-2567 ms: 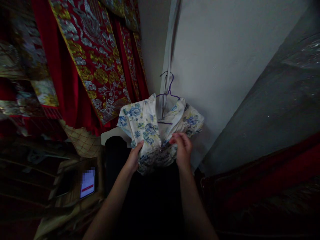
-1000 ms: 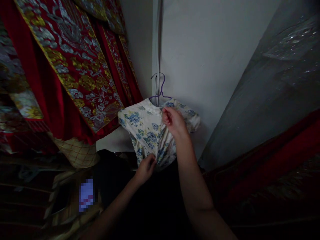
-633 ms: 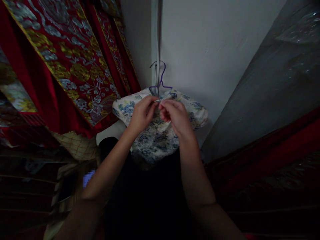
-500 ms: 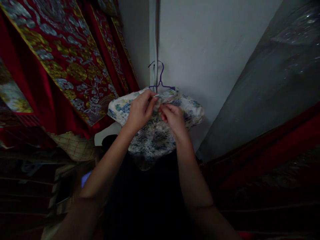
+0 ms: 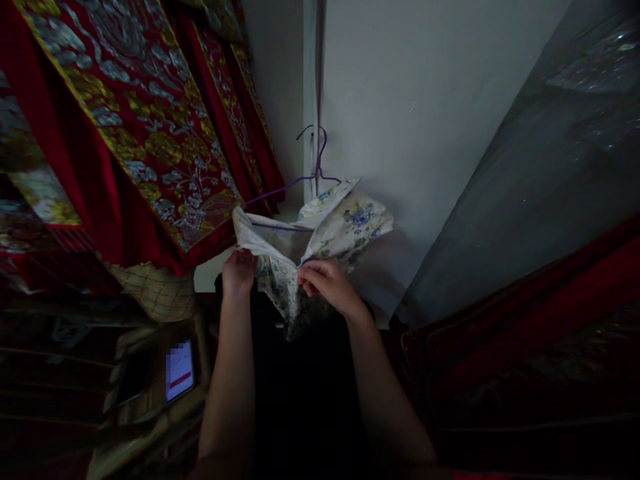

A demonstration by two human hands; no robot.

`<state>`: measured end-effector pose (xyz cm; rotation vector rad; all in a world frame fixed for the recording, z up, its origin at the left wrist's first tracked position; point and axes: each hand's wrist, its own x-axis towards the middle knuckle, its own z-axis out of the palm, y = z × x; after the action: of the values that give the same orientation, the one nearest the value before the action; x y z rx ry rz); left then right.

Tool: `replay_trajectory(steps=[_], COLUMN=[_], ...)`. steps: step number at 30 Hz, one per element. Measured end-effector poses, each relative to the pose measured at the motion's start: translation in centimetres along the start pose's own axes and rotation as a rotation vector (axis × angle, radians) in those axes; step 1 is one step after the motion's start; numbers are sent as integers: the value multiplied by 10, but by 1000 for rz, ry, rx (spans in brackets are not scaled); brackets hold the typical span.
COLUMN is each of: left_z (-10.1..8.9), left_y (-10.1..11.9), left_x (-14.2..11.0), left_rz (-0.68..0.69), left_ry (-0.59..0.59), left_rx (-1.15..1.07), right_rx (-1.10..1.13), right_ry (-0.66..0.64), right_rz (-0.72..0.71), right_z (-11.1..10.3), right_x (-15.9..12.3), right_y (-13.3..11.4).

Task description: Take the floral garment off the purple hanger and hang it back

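loosely, the white blue-flowered top (image 5: 353, 223) gapes open.

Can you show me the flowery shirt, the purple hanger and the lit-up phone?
Flowery shirt (image 5: 356, 218), head view: on the patterned cloth.
Purple hanger (image 5: 319, 171), head view: on the neck below its hook.
Lit-up phone (image 5: 182, 367), head view: on the bright screen.

White top (image 5: 359, 223) with blue flowers and some yellowish bits, kinda rumpled. Hanging with a wide-open V at the neck, bunched and dim toward the bottom. Draped on a thin purple hanger (image 5: 319, 169), hooked up by the wall (image 5: 415, 100), with one arm mostly bare and a lower bar showing through the neckline.
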<state>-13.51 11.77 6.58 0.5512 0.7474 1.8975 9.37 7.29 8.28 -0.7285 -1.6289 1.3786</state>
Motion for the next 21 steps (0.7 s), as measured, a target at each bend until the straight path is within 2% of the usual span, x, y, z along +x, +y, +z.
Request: replay_trajectory(steps=[2, 5, 8, 11, 14, 16, 17, 19, 21], left_z=[-4, -3, -6, -10, -3, 8, 16, 31, 45], left_y=[-23, -36, -34, -32, -30, -26, -23, -18, -15], left_x=[-1, 4, 5, -1, -12, -21, -26, -39, -54], left_rz=[14, 32, -4, -25, 29, 104, 148, 218, 250], left_ry=[-13, -93, -204, -291, -319, -318, -332, -403, -499], left_rx=[150, 382, 590, 718, 732, 659, 601, 493, 447], right_rx=[-7, -50, -132, -219, -313, -360, -373, -361, -244], right_ry=[-5, 3, 5, -73, -201, -220, -184, -23, 130], right_rz=[49, 116, 140, 164, 242, 304, 319, 293, 233], right_z=[-1, -9, -19, -26, -33, -40, -43, -47, -43], right_x=[-1, -4, -8, -11, -14, -14, -13, -8, -1], right_y=[3, 6, 6, 7, 13, 22, 27, 36, 42])
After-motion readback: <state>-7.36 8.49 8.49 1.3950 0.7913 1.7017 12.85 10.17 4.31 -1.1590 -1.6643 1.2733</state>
